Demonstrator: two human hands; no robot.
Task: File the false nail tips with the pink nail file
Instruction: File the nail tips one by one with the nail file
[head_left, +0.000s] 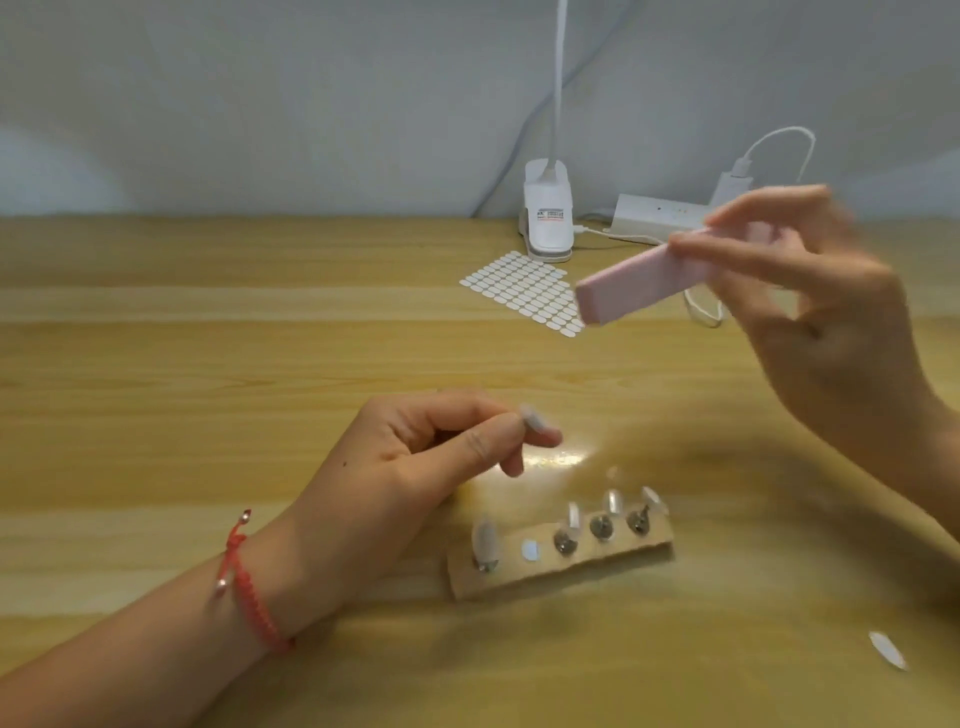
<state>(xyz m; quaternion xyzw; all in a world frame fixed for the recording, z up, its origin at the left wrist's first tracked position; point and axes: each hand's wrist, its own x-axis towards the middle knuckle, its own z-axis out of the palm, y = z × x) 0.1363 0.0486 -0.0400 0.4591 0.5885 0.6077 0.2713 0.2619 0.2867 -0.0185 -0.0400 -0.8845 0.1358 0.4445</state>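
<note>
We held one false nail tip (531, 418) pinched between the thumb and forefinger of our left hand (415, 467), low in the centre of the frame. Its free edge was turned up and to the right, which left that edge open to the file. The heel of this hand seemed to rest on the surface (208, 364), and we judged that this steadied so small a piece. Our right hand (810, 312), at the upper right, grasped the pink nail file (639, 283) by its far end, the fingers (753, 254) laid along its top. The file's free end slanted down and left toward the tip but was well apart from it. The hand was blurred, so we could not tell where the thumb sat. By our reading no stroke had begun on this tip, and the next move called for bringing the file's flat face lightly against the exposed edge. Just to the right of the left hand, a wooden block (613, 558) carried four more tips (571, 514) upright on metal pins, within easy reach. A bare white spot between them was perhaps the seat for the tip in hand. A loose tip (887, 649) lay at the lower right.
</note>
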